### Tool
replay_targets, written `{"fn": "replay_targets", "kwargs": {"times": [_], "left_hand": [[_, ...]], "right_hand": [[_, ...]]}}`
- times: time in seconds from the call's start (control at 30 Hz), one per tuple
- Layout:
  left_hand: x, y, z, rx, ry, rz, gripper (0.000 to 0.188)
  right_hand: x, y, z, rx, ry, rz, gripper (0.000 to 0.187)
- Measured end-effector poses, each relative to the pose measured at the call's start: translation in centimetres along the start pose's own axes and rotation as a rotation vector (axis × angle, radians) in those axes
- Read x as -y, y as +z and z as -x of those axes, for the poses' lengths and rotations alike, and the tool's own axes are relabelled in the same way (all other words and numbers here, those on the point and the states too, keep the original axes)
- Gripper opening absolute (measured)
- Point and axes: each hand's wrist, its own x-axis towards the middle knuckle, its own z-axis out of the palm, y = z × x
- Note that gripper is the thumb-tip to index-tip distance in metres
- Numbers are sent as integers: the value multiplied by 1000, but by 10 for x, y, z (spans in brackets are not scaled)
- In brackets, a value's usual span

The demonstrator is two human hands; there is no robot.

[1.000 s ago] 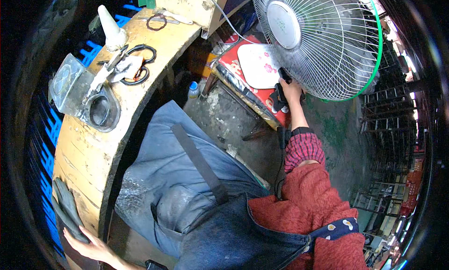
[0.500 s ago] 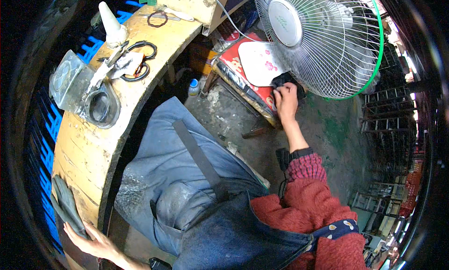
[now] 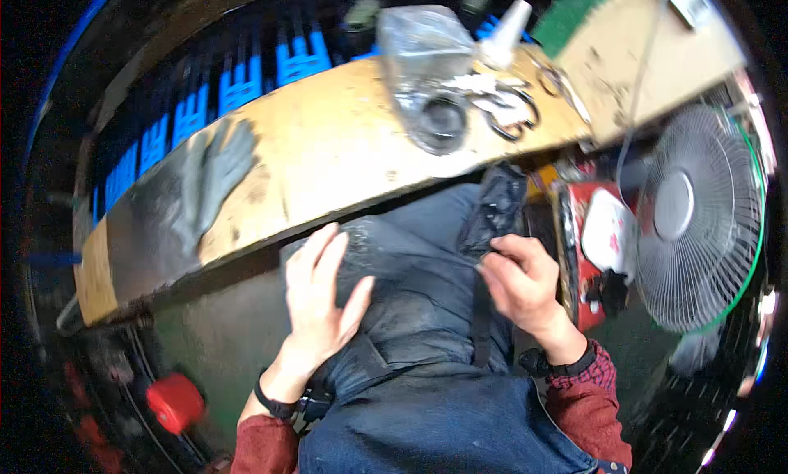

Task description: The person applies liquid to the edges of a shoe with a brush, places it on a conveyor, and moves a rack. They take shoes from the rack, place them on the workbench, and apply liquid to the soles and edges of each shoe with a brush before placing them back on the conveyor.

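On your lap, over the blue denim apron, both of your hands are at work. Your left hand lies flat on the left thigh with its fingers spread apart and pressing on the cloth, gripping nothing. Your right hand is closed, its fingers pinched together on the lower end of a dark crumpled cloth, which rises from your grasp toward the edge of the table. A dark strap runs down the apron just beside that hand.

Beyond your knees the yellow-brown table curves across the view. A grey glove lies flat on its left part, well apart from both hands. Farther right on it stand a clear plastic bag, a dark round ring, a white cone and some scissors, close together. To your right, a round fan with a green rim stands near a red cushioned seat. Low at the left, a red round object sits on the floor.
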Motion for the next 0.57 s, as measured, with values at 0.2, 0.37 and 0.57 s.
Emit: {"fn": "replay_targets", "kwargs": {"times": [0.2,0.37,0.57], "left_hand": [[24,-7,-1,-138,-396,703,47],[78,10,-24,-229,-635,839,40],[100,2,-30,-192,-591,652,39]], "right_hand": [[46,94,-90,119,-216,-271,14],[67,155,-117,100,-269,-319,14],[72,149,-142,224,131,-570,25]]}}
